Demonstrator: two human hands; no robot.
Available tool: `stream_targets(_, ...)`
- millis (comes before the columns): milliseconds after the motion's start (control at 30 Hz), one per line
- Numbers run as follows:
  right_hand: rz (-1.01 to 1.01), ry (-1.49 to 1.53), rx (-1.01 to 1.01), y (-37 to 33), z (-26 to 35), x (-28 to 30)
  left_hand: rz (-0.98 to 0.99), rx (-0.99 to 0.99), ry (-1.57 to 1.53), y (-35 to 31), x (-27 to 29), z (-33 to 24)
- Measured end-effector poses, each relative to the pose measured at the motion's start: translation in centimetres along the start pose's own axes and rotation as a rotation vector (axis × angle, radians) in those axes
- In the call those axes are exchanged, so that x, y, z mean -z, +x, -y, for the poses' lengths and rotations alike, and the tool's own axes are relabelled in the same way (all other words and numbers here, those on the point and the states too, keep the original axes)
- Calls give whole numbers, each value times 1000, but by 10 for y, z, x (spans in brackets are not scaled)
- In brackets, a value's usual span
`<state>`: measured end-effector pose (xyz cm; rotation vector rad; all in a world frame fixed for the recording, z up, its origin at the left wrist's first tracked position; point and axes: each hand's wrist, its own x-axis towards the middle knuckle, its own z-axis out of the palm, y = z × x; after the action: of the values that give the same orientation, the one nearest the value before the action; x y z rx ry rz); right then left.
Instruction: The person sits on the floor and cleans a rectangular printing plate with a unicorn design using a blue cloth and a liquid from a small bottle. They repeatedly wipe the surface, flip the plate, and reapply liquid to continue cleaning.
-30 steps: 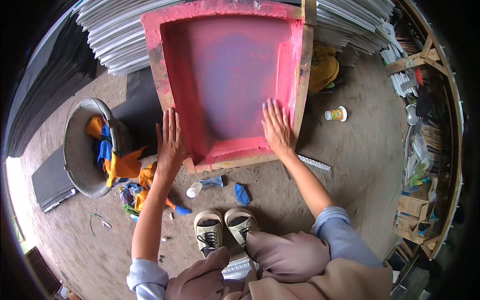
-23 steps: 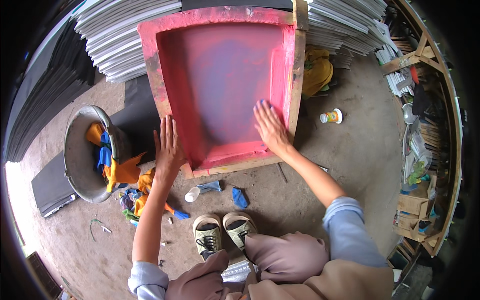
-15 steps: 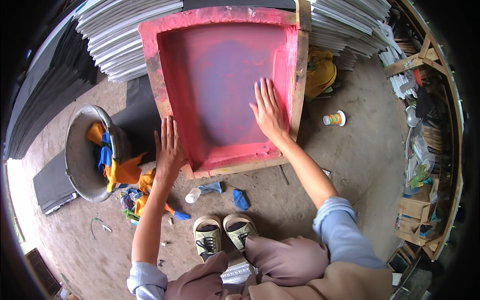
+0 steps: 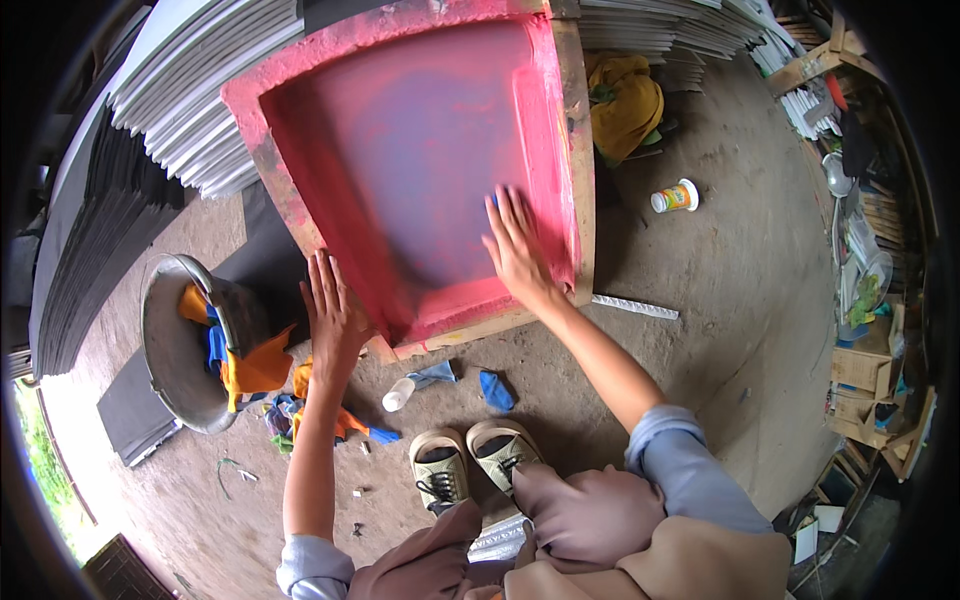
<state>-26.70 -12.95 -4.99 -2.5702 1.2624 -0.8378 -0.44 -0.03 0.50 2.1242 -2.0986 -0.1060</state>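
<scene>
A silkscreen frame [image 4: 550, 200] of wood coated in pink-red ink stands tilted before me, its mesh [image 4: 420, 170] hazy violet-grey in the middle. My left hand [image 4: 336, 312] rests along the frame's lower left outer edge, fingers stretched out. Inside the frame, at the lower right of the mesh, my right hand [image 4: 520, 255] lies with fingers extended. A small bit of blue shows at its fingertips; what it belongs to is hidden under them.
Left of the frame stands a metal bucket [image 4: 180, 350] with orange and blue rags [image 4: 255, 360]. Stacks of white sheets [image 4: 190, 110] and black sheets [image 4: 100, 240] are behind it. A plastic cup [image 4: 675, 196], a mustard cloth [image 4: 625, 105] and a white strip [image 4: 636, 306] lie to the right.
The view has turned, so the frame appears more tilted and further left. My right hand has slid nearer on the mesh. The white strip beside the frame has come into sight.
</scene>
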Motion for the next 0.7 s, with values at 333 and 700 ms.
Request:
stream_targets(333,-17,-7,-103,-11,20,-3,10,-2,119,-6,4,2)
stream_targets(700,-122,-142,-65,71,4,15,22,-29,-21,-2,-2,-5)
